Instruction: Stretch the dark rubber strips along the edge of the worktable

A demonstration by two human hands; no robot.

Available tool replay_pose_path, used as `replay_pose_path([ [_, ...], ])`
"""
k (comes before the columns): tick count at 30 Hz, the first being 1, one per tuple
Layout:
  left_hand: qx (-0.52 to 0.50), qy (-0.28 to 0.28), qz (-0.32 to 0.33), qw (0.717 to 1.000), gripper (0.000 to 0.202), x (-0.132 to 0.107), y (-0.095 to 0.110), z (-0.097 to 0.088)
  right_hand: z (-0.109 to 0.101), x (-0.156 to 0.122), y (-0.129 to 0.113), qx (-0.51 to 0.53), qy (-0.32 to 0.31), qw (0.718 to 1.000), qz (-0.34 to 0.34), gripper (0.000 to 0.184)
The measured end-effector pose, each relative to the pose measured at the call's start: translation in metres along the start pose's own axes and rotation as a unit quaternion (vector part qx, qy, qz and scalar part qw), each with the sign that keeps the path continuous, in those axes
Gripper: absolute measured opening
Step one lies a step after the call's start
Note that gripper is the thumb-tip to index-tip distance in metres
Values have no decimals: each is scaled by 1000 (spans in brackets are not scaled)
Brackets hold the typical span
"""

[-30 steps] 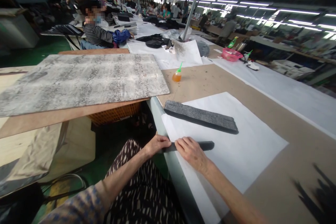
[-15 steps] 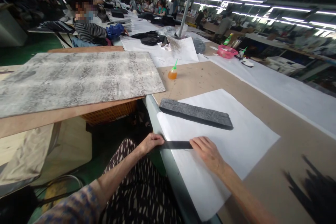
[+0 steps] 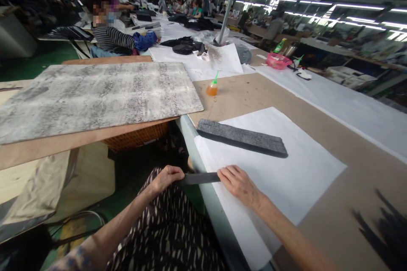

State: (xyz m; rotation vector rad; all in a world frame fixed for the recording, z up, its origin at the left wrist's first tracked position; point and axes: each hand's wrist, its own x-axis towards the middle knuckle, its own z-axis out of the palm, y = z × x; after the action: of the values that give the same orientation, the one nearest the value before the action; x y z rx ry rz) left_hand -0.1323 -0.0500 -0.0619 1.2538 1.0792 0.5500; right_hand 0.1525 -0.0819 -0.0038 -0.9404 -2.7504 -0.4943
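A dark flat fabric strip (image 3: 201, 178) stretches between my two hands across the table's edge. My left hand (image 3: 168, 176) pinches its left end beyond the edge, above my lap. Over the white paper sheet (image 3: 305, 169), my right hand (image 3: 238, 184) grips the other end, fingers on top and thumb hidden. Just behind, a neat stack of grey-black strips (image 3: 241, 137) lies slantwise on the paper, apart from both hands.
A small bottle of orange liquid (image 3: 212, 89) with a green nozzle stands farther back. To the left lies a mottled grey board (image 3: 104, 97). Blurred dark strips (image 3: 384, 228) rest at the lower right. A co-worker in striped sleeves (image 3: 116, 40) sits beyond the board.
Both hands have shifted left with the strip, so more of it now hangs past the table's edge. The stack stays in place on the paper.
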Motion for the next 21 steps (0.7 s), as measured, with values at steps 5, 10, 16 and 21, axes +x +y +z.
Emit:
replay_pose_path([
  [5,22,9,2,1000,24,8,2,6,-6,-11,0,16,0,1000,6,28],
  [10,23,14,1,1000,24,10,-8,6,-6,-22,4,10,-10,1000,12,29],
  [16,36,19,-11,999,23,7,-19,-2,-2,-8,-3,-1,-22,1000,1,26],
  [21,66,31,-28,997,24,-1,-26,-13,-5,-2,-4,-9,-34,999,-10,25],
])
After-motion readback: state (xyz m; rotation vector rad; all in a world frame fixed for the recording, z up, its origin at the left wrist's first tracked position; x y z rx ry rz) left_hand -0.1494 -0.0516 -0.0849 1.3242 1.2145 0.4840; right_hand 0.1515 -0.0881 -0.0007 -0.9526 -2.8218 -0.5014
